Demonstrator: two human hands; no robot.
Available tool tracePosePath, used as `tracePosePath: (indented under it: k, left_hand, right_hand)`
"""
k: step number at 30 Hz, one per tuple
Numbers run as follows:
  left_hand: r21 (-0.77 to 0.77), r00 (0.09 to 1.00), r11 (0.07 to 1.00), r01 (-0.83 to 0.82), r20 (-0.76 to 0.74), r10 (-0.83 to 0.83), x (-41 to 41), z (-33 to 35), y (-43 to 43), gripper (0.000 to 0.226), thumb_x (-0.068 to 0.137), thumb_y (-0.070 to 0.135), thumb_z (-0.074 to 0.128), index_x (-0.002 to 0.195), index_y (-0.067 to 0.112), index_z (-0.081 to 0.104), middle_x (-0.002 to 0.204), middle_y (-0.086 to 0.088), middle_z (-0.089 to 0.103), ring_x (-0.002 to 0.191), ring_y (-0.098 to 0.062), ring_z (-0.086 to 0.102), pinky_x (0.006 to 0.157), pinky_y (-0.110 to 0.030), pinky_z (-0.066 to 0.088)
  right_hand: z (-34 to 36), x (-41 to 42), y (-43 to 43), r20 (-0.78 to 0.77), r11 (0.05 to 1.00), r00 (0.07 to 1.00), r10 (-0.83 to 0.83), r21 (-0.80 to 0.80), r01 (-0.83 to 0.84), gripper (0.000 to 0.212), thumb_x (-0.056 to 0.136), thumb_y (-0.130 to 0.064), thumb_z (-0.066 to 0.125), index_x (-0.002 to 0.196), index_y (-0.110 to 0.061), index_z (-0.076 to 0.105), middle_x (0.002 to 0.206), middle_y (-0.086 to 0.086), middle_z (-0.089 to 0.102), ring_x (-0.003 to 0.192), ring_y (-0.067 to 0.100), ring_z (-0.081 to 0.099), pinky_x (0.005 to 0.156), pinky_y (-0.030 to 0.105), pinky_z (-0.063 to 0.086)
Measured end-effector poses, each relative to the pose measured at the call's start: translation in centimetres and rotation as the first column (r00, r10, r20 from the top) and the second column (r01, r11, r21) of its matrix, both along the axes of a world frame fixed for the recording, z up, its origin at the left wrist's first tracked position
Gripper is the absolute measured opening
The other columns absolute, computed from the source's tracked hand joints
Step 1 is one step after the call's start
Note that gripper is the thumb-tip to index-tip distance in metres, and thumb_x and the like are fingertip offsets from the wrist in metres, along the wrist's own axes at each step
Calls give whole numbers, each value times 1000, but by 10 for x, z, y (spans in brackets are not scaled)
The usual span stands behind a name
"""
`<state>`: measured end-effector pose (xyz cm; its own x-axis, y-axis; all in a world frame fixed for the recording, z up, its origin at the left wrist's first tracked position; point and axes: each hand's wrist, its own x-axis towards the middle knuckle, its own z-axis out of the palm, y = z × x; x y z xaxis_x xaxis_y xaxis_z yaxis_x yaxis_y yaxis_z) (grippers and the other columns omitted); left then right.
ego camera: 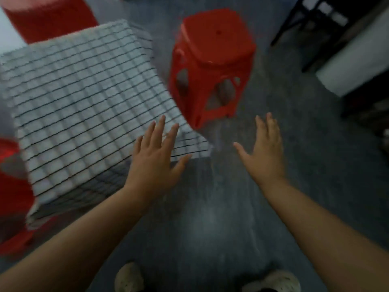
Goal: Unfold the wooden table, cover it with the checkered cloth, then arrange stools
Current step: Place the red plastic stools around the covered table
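Observation:
The table stands at the left, fully draped by a white cloth with a black check (84, 102); no wood shows. A red plastic stool (212, 64) stands upright on the floor just right of the table's near right corner. Parts of two more red stools show at the top left (48, 15) and at the left edge (12, 197). My left hand (155, 163) hovers over the cloth's near right corner, fingers spread, holding nothing. My right hand (265, 152) is held out over the floor, just in front of the red stool, open and apart from it. The frame is blurred.
Grey floor (210, 218) stretches in front of me, with my two light shoes (128, 277) at the bottom edge. Dark furniture legs (294, 20) and a white panel (353, 55) stand at the top right.

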<state>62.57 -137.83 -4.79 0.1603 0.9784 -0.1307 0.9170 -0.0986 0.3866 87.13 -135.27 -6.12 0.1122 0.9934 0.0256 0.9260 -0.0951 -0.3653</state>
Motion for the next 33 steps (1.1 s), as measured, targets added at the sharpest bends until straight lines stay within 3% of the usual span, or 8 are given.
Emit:
tracePosePath:
  k: [7, 11, 15, 20, 25, 29, 31, 33]
  left_hand:
    - [-3, 927, 929, 371, -51, -371, 376, 4, 21, 82, 79, 69, 20, 151, 31, 13, 160, -4, 3, 146, -25, 6, 115, -46, 12]
    - [30, 830, 830, 557, -42, -556, 598, -1, 5, 82, 78, 67, 22, 150, 27, 20, 159, -8, 14, 145, -29, 16, 113, -49, 19]
    - [60, 719, 717, 694, -19, -694, 780, -3, -20, 77, 84, 63, 30, 151, 26, 15, 159, -8, 12, 145, -28, 13, 113, -49, 19]
    - [57, 522, 520, 853, -41, -852, 951, -3, -49, 80, 82, 67, 23, 151, 27, 12, 160, -7, 7, 146, -28, 10, 114, -49, 16]
    - [46, 350, 348, 936, -33, -936, 1117, -21, -61, 83, 79, 70, 16, 151, 30, 6, 160, -5, 5, 146, -28, 9, 114, -51, 17]
    - [27, 200, 200, 979, 3, -980, 1260, -52, -79, 82, 81, 69, 20, 151, 29, 5, 160, -6, 4, 146, -27, 9, 115, -50, 15]
    - [17, 137, 137, 990, 4, -991, 1316, -74, -89, 79, 88, 64, 32, 151, 29, 1, 160, -8, 1, 146, -27, 5, 116, -48, 13]
    - [-10, 98, 97, 995, 24, -995, 1357, -96, -99, 79, 90, 59, 38, 151, 29, -2, 160, -10, -1, 146, -28, 4, 116, -48, 13]
  right_hand:
    - [10, 359, -53, -37, 916, 916, -399, 25, 400, 94, 82, -48, 61, 150, -15, 5, 158, 11, -5, 146, 25, -1, 118, 37, 8]
    - [20, 559, -122, 30, 838, 837, -546, 28, 545, 93, 84, -51, 57, 150, -14, 4, 158, 12, -5, 146, 26, -4, 119, 34, 3]
    - [22, 719, -202, 75, 750, 746, -661, 29, 661, 91, 84, -53, 56, 150, -12, 9, 158, 13, 0, 146, 28, -2, 119, 38, 5]
    - [4, 854, -288, 67, 574, 575, -816, -28, 818, 90, 82, -48, 63, 148, -8, 17, 157, 17, 10, 145, 32, 6, 118, 41, 8]
    - [-15, 978, -335, 59, 366, 374, -926, -104, 925, 95, 80, -49, 64, 149, -12, 11, 158, 11, 4, 146, 26, -1, 119, 38, 5]
    - [-46, 1083, -348, 35, 291, 300, -953, -159, 943, 91, 82, -53, 59, 150, -19, 8, 159, 6, 0, 146, 24, -4, 118, 45, 10]
    - [-66, 1125, -344, 62, 174, 192, -979, -221, 960, 93, 80, -65, 50, 150, -24, 4, 159, 6, -6, 145, 28, -10, 118, 48, 6]
    - [-83, 1157, -337, 58, -1, 14, -998, -261, 965, 93, 79, -73, 42, 150, -29, 0, 158, 6, -13, 143, 32, -16, 117, 52, 2]
